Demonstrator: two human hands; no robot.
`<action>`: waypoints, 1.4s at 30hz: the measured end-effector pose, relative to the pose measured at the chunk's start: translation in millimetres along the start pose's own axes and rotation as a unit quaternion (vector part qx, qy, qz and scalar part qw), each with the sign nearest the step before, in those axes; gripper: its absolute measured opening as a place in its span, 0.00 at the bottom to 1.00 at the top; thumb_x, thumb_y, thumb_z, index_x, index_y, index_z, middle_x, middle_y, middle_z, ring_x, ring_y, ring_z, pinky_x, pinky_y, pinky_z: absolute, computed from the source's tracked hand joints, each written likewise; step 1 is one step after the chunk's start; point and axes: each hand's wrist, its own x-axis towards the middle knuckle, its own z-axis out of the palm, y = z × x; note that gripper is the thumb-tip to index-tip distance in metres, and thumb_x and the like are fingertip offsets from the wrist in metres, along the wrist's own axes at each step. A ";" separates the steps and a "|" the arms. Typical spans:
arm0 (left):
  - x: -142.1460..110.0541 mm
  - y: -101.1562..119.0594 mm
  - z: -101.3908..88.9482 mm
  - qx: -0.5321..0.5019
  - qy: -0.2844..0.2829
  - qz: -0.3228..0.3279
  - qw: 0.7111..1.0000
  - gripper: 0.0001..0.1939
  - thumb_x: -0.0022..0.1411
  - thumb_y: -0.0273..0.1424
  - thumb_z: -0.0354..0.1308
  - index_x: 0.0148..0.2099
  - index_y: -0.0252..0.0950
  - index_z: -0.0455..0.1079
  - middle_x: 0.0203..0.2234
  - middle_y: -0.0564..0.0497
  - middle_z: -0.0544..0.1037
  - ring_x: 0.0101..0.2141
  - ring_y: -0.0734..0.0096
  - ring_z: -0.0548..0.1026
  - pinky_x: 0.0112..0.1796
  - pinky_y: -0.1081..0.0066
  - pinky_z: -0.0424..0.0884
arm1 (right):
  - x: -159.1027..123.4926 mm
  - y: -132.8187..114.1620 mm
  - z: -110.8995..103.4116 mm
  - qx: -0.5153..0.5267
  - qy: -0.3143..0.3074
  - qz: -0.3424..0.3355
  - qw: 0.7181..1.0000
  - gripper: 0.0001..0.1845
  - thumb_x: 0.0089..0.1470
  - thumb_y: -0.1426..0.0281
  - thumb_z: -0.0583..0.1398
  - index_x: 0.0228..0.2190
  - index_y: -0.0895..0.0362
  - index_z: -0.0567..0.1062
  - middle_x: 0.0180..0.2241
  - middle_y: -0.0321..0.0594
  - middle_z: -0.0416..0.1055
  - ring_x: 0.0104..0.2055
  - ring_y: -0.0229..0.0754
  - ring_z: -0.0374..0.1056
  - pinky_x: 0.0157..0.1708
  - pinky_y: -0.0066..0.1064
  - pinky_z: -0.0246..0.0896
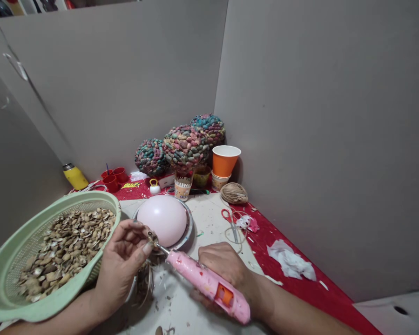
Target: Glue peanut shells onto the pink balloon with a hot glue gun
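My right hand (225, 265) is wrapped round a pink glue gun (199, 277) with an orange switch on its side. The metal nozzle points up and left, to the fingertips of my left hand (124, 253). Between that thumb and fingers is a small brown shell (152, 238), pinched right at the nozzle tip and partly hidden by it. Just behind the fingers, a pale pink balloon (162, 216) rests in a round silvery dish (189, 232). Close to my left forearm stands a green plastic basket (24, 225) with a heap of brown nutshell halves (70, 246).
Balls covered in coloured shells (185, 146) stand at the back, one on a paper cup (182, 190). Nearby are an orange cup (225, 161), a twine coil (233, 193), red scissors (226, 215), crumpled tissue (291, 260), red cups (110, 183) and a yellow bottle (76, 177). Grey walls enclose the table.
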 end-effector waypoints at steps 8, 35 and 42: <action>-1.5 -7.3 -1.1 0.020 -0.021 -0.006 1.000 0.14 0.57 0.29 0.70 0.44 0.43 0.72 0.35 0.55 0.79 0.35 0.77 0.78 0.39 0.80 0.75 | -0.5 0.9 0.4 -0.005 -0.001 -0.001 1.000 0.19 0.61 0.61 0.57 0.23 0.52 0.57 0.19 0.29 0.56 0.20 0.34 0.51 0.22 0.31 0.43; -0.8 13.6 9.8 -0.029 0.063 -0.011 0.998 0.19 0.47 0.28 0.75 0.40 0.39 0.73 0.32 0.53 0.79 0.31 0.74 0.78 0.35 0.76 0.77 | 6.2 -1.7 -6.5 -0.020 -0.009 -0.002 1.000 0.20 0.65 0.60 0.53 0.23 0.53 0.56 0.19 0.29 0.56 0.20 0.35 0.49 0.22 0.32 0.41; -19.1 37.3 14.9 -0.038 0.097 0.021 0.994 0.19 0.41 0.29 0.78 0.36 0.41 0.76 0.29 0.53 0.82 0.33 0.69 0.82 0.34 0.78 0.79 | 16.3 11.2 -34.6 -0.161 0.019 0.090 0.983 0.18 0.66 0.64 0.54 0.24 0.54 0.60 0.20 0.31 0.59 0.21 0.35 0.53 0.23 0.30 0.43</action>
